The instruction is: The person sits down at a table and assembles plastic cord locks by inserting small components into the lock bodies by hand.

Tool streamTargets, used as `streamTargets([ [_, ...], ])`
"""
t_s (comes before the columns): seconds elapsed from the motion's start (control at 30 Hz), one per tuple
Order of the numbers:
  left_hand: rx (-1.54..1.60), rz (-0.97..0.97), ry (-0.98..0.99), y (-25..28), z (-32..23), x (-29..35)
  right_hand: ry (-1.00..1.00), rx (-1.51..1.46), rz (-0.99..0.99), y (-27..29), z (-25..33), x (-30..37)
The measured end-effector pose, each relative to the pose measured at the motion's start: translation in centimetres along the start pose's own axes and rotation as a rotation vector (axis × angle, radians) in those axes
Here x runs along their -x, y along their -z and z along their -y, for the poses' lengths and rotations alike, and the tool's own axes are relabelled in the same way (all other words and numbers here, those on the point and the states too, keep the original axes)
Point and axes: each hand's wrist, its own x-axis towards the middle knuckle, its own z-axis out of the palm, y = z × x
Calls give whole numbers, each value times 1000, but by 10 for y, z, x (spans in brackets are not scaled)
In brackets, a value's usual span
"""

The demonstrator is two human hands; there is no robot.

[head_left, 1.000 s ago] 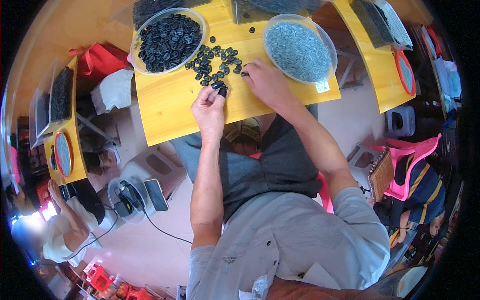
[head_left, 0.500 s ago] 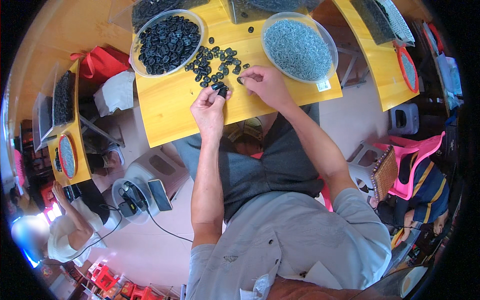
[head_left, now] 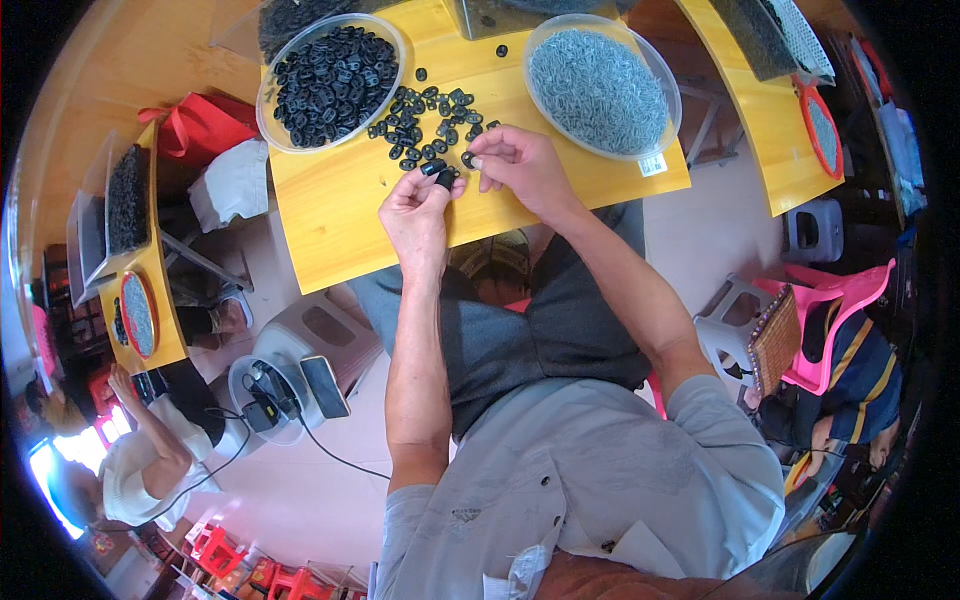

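My left hand [head_left: 415,215] is closed in a pinch above the yellow table [head_left: 340,215]. Black covers [head_left: 433,168] wrap its thumb and forefinger tips. Something small and dark shows at those tips, too small to make out. Close by on the right, my right hand [head_left: 525,170] pinches a small black oval piece [head_left: 468,159] with holes between thumb and fingers. The two hands are a short gap apart. Just beyond them lies a loose scatter of similar black pieces [head_left: 403,122].
A clear round tub [head_left: 262,110] heaped with black pieces stands far left. Another tub [head_left: 677,100] of small silvery metal parts is far right. Behind are clear bins [head_left: 480,30]. A phone [head_left: 325,387] and cables lie on a stool at left. Other people sit at both sides.
My right hand has moved a little left, bringing the black oval piece closer to the left hand's fingertips. The left hand stays nearly in place, still pinched.
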Motion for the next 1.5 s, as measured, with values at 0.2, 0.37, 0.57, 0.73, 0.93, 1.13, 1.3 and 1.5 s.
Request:
streamTargets([
  [0.2,-15,-11,16,-1,-1,0,2,22,23,-2,-2,1],
  [0.37,-26,-23,26,-2,-2,-1,1,36,23,-2,0,1],
  [0.57,-60,2,46,-2,-5,-2,28,46,28,-4,-6,0],
  [0.73,-66,-9,66,-2,-5,-3,11,117,22,-8,-4,1],
  [0.93,-43,-1,82,-1,-5,-3,16,32,24,-7,-5,1],
  [1.13,-59,-8,97,-3,-7,-3,25,63,23,-6,-6,1],
  [1.3,-14,-41,95,-5,-7,-4,34,63,21,-8,-4,0],
  [1.5,-42,8,120,-5,-5,-3,26,105,8,-6,-3,0],
])
